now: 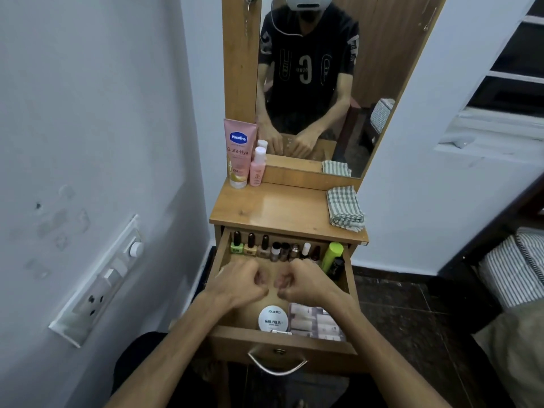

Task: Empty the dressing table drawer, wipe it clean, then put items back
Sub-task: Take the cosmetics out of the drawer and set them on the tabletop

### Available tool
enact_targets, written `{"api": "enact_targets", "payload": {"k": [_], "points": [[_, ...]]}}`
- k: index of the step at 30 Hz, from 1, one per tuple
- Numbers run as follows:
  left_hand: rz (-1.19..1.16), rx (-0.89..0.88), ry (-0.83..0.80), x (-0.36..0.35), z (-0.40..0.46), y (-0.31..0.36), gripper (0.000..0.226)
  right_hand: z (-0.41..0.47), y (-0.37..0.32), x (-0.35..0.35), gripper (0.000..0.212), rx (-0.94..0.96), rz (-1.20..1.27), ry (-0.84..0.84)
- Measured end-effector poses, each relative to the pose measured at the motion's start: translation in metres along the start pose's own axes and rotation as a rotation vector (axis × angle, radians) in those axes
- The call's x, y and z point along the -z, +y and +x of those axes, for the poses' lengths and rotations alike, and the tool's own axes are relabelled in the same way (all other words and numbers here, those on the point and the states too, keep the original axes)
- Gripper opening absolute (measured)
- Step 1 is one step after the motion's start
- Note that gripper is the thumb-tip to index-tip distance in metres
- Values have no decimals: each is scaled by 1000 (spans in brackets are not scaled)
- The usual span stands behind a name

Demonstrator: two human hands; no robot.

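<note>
The wooden drawer (282, 338) of the dressing table stands pulled out. Along its back stands a row of several nail polish bottles (265, 249). A lime-green bottle (332, 254) and a small black bottle (335, 267) lean at the back right. A round white nail polish tub (273, 318) and a flat printed box (316, 320) lie at the front. My left hand (244, 282) and my right hand (306, 282) hover side by side over the drawer's middle. Their fingers are curled, with nothing visible in them. A folded checked cloth (344, 209) lies on the tabletop's right side.
A pink Vaseline tube (238, 153) and a small pink bottle (258, 169) stand at the back left of the tabletop (279, 207), below the mirror (312, 83). A switchboard (100, 284) is on the left wall. A bed (515, 266) is to the right.
</note>
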State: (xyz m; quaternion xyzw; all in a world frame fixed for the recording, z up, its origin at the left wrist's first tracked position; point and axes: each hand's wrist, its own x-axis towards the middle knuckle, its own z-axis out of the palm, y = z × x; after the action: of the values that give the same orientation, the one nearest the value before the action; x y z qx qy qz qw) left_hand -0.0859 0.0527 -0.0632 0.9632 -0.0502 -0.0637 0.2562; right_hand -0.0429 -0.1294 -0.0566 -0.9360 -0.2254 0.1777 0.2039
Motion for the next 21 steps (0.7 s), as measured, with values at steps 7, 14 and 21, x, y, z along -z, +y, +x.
{"api": "enact_targets", "payload": {"k": [7, 14, 21], "points": [[1, 166, -358, -29, -11, 0, 37, -20, -6, -25, 41, 0, -197, -188], [-256, 216, -329, -30, -11, -8, 31, -18, 2, -28, 30, -40, -39, -98], [-535, 140, -243, -17, -8, -15, 16, -9, 9, -17, 15, -30, 205, -89]]}}
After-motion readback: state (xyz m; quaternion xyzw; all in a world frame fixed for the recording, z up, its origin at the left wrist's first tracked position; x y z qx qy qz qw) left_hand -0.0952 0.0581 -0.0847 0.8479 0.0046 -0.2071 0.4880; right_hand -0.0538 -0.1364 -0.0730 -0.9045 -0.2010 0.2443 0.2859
